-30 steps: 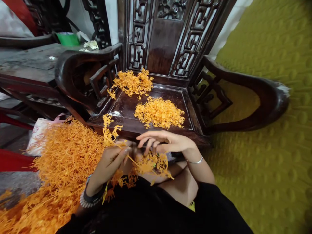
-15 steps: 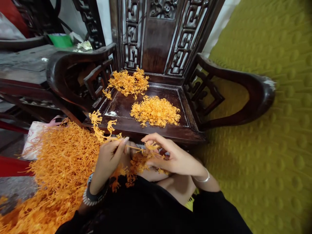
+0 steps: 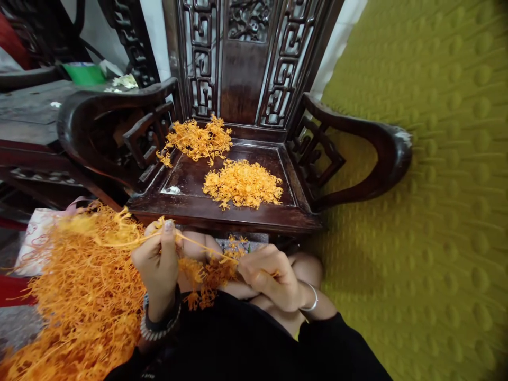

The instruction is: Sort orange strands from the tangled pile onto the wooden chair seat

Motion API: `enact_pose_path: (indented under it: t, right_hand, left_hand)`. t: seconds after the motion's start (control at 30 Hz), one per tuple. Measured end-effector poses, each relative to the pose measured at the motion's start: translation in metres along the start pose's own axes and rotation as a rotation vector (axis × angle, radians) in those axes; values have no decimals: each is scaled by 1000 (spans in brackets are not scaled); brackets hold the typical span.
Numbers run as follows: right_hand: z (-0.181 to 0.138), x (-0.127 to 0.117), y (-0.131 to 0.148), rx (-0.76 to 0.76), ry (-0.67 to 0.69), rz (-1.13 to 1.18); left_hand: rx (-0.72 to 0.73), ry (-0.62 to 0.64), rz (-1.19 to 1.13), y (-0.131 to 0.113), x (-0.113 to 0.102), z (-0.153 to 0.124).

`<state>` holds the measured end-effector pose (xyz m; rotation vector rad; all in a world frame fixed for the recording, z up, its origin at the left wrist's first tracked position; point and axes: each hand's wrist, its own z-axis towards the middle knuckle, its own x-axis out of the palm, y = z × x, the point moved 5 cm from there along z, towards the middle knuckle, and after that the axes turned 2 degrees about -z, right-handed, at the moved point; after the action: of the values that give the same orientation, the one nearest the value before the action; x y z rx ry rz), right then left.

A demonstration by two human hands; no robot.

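My left hand (image 3: 157, 267) is closed, thumb and finger pinching a thin orange plastic flower stem (image 3: 196, 244). Blurred orange strands trail from it to the left, over the heap. The stem runs taut across to my right hand (image 3: 273, 278), whose fingers are curled shut round its other end. What lies inside the right fist is mostly hidden. Under the stem, loose orange flower pieces (image 3: 206, 283) rest on my lap. Two piles sit on the wooden chair seat in front: small orange flower heads (image 3: 244, 184) nearer and a looser flower cluster (image 3: 200, 138) behind.
A large heap of tangled orange stems (image 3: 91, 270) rises at my left beside a white bag (image 3: 32, 241). The dark carved chair (image 3: 222, 218) has curved armrests on both sides. A green container (image 3: 84, 74) stands on the left-hand table. Olive textured fabric (image 3: 448, 211) spreads at the right.
My right hand has closed from a loose, spread pose and moved slightly down. My left hand has shifted left, swinging the sprig's strands leftward. The view has turned slightly.
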<state>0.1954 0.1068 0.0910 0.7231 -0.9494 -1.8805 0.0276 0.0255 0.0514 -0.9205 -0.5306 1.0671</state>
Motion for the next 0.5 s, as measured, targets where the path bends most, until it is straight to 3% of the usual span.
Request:
enact_pose_path:
  t: [0.13,0.23,0.3,0.37,0.43,0.5]
  right_hand:
    - [-10,-4,2,-136,-85,92]
    - [-16,-3,0,-173,-182,198]
    - [-16,1,-7,-51,-285,291]
    - [-13,10,-19,178,-377,487]
    - [-11,19,-30,358,-459,728]
    - [-11,16,-35,396,-558,875]
  left_hand:
    - [-73,-8,-112,-8,4,0]
    - [39,-238,-155,-27,-2,6]
    - [118,-440,-168,-44,-5,11]
    - [167,-582,-196,-61,-3,18]
    - [189,-623,-243,-74,4,28]
    - [208,-659,-300,-78,6,38]
